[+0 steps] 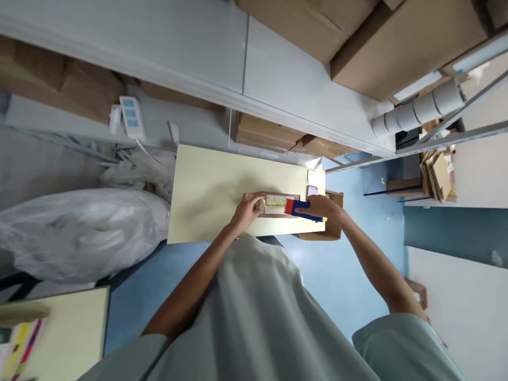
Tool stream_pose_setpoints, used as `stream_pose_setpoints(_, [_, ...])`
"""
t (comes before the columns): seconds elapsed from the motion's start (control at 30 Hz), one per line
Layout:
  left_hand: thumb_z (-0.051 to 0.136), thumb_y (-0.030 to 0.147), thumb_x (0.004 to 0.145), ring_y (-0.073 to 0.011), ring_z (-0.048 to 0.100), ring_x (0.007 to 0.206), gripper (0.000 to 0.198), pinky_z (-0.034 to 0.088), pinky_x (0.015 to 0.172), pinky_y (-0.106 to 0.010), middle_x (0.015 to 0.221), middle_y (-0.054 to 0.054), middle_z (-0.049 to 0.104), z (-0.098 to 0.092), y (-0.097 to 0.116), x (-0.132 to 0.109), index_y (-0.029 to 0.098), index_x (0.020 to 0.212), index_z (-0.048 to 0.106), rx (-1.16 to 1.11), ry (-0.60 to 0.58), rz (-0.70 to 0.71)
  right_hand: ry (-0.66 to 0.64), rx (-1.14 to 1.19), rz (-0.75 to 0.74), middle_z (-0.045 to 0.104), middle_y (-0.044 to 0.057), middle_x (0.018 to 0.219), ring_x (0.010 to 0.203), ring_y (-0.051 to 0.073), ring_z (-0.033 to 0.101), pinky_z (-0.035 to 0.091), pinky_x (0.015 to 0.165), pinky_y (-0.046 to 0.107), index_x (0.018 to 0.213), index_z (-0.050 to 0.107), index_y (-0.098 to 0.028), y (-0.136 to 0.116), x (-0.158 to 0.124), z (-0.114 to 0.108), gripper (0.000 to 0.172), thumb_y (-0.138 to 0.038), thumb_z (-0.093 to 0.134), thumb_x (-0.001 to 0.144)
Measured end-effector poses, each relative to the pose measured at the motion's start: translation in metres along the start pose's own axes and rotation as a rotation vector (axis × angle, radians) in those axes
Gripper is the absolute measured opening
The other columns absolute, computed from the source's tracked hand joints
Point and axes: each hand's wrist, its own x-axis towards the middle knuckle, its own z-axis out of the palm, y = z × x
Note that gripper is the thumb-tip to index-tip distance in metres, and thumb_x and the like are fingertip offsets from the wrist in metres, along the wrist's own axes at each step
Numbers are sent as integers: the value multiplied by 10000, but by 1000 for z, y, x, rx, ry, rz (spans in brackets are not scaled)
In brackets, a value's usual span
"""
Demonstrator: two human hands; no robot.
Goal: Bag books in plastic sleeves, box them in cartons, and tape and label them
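Observation:
A small brown cardboard box (273,215) lies flat on the pale yellow table (206,180), with a white label on its top. My left hand (246,210) is closed on the box's left end, its fingers by something clear and shiny. My right hand (324,205) grips a blue and red tape dispenser (298,208). The dispenser's red head rests over the right part of the box, at the label. Just beyond my right hand is a phone (313,191), beside a white card-like item (315,177).
An open cardboard carton (335,231) stands below the table's right end. A grey shelf (190,69) runs along the far side, bearing large boxes (405,47) and white rolls (420,112). A power strip (132,117) and a big plastic-wrapped bundle (87,233) are at left.

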Motion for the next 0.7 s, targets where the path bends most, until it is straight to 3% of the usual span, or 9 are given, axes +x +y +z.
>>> stream_pose_setpoints(0.13, [839,206,848,-183,748,910,623,671,1015,-456,1367,-114,640,0,-4,-7,246,1448,679,-86,42,-58,-32,90,-90,828,154,936,811,270,799,504,639,306,963,754,-164,17,21,11,609,-769,695,979])
stream_pose_setpoints(0.23, [872,310,827,-218,772,992,679,682,985,-459,1479,-163,643,4,-4,-15,225,1457,633,-151,161,-158,-39,166,-127,842,158,986,852,276,814,514,645,299,1011,766,-161,26,35,21,609,-766,710,969])
stream_pose_setpoints(0.33, [874,378,825,-256,780,1078,587,669,1016,-475,1386,-160,738,13,1,-23,208,1351,678,-179,231,-280,-6,184,-162,848,155,1056,960,304,823,540,707,306,1144,765,-174,31,44,33,583,-732,704,984])
stream_pose_setpoints(0.43, [828,437,866,-269,786,1105,481,650,1040,-467,1224,-151,802,28,11,-23,178,1261,736,-154,311,-359,46,175,-208,841,164,1143,1077,331,812,563,804,327,1311,723,-193,34,48,41,582,-692,668,1017])
stream_pose_setpoints(0.53, [747,526,930,-271,787,1108,466,642,1022,-431,1206,-156,811,48,22,-14,165,1221,780,-63,473,-425,61,184,-239,816,190,1248,1179,349,785,566,881,349,1432,657,-184,36,49,43,611,-657,640,1045])
stream_pose_setpoints(0.7, [609,534,1009,-275,759,1199,471,618,1050,-428,1284,-154,798,80,31,6,176,1240,809,53,736,-502,45,230,-279,788,208,1336,1216,336,773,562,914,337,1405,680,-155,34,49,39,569,-604,650,1057])
